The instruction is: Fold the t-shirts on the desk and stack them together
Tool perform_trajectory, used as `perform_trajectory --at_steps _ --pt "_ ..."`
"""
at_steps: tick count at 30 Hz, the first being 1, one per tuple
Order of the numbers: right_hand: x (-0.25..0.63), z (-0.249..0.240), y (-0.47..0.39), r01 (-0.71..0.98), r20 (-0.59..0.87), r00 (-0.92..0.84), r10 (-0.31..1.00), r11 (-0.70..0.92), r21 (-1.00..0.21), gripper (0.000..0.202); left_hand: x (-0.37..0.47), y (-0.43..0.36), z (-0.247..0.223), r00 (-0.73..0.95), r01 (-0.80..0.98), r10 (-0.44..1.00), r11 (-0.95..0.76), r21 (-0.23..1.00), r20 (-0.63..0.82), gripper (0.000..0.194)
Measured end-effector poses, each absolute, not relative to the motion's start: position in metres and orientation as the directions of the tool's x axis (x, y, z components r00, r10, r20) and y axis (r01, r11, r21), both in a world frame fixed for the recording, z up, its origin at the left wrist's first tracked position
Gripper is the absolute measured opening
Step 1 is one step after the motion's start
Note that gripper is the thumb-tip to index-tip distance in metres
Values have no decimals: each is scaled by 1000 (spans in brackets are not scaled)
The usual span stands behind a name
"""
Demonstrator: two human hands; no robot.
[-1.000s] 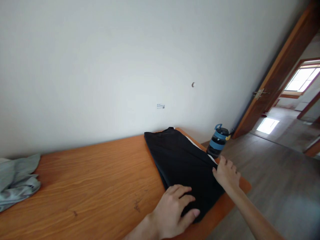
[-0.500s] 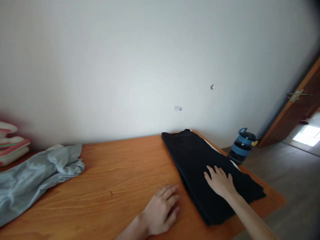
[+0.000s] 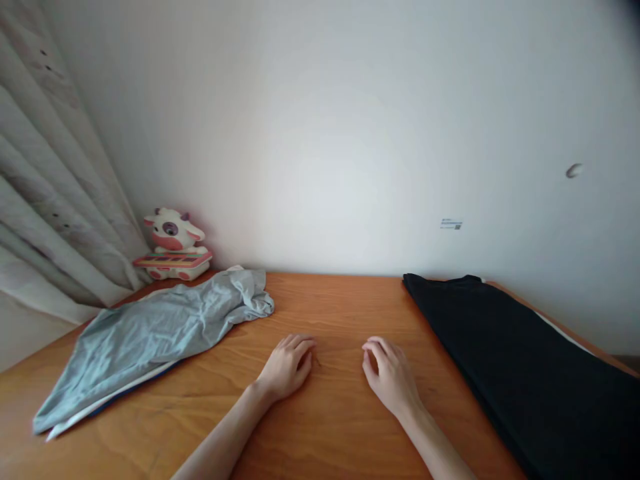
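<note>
Both hands are lying empty over the bare middle of the wooden desk (image 3: 340, 310): the left hand (image 3: 286, 365) and the right hand (image 3: 393, 377) are facing each other, fingers loosely curled, gripping nothing; whether the fingertips are pressing on the wood is hard to tell. A folded black cloth (image 3: 520, 360) is occupying the desk's right side, beside the right edge and well apart from the left hand, and its flat, layered lie is probably keeping it neat and out of the working space. A grey cloth (image 3: 165, 327) is sprawling along the left edge, its crumpled end suggesting that it is lying loose rather than arranged; a toy cow (image 3: 173, 243) is sitting beyond it at the far-left corner, likely tucked there to stay out of the way. The black cloth's long axis is running from the far edge toward the near-right side, roughly following the right edge, its near end leaving the view. The grey cloth's long axis is slanting, its bunched end pointing to the far edge and its flat corner pointing near-left.
</note>
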State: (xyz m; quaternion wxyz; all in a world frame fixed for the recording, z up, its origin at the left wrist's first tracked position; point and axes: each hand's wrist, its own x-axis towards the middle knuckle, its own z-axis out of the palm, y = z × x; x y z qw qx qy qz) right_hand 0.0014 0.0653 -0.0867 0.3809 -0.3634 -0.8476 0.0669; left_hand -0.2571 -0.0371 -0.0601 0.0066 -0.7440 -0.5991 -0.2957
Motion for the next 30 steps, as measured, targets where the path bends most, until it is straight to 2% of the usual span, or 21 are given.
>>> perform_trajectory --at_steps 5,9,16,20,23,26,28,30 --pt "-23 -85 88 571 589 -454 668 726 -383 21 -291 -36 -68 -200 848 868 -80 524 455 28" --pt "-21 -95 103 574 537 -381 753 648 -501 26 -293 -34 -69 -237 792 865 -92 604 441 24" --pt "-15 -100 95 460 400 -491 774 620 -636 32 -287 -34 -72 -257 794 870 -58 606 420 24" --pt "-18 -106 91 442 416 -512 752 646 -623 34 -304 -37 -73 -355 802 814 13 598 459 28" --pt "-19 -114 92 411 447 -569 690 710 -572 30 -336 -43 -70 -490 841 703 226 492 515 37" --pt "-18 -115 92 377 458 -599 657 736 -563 30 -371 -52 -67 -698 716 541 536 447 469 40" --pt "-17 -111 92 364 460 -593 661 729 -580 32 -387 -57 -67 -759 650 497 620 440 420 28" --pt "-17 -106 91 344 454 -594 664 720 -603 34 -394 -58 -66 -745 666 524 598 445 412 16"
